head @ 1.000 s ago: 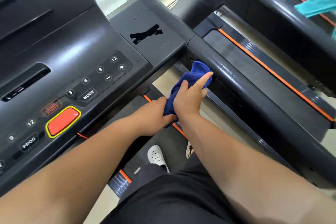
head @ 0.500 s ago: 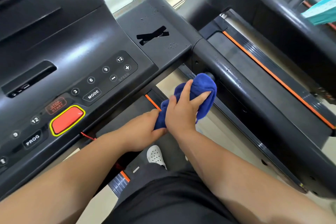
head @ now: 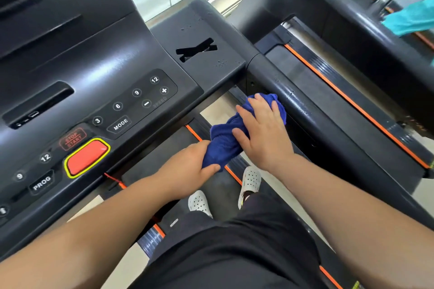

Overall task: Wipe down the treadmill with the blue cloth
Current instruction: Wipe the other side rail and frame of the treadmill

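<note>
Black treadmill handrail runs from 10 to 4 o'clock, at 2 o'clock of the nearer right hand, whose spread fingers press the blue cloth against its near side, while the left hand grips the cloth's trailing end at 7 o'clock.

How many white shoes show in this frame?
2. The left white shoe is on the treadmill belt; the right white shoe shows just below the right hand. The shorts hide part of each.
</note>
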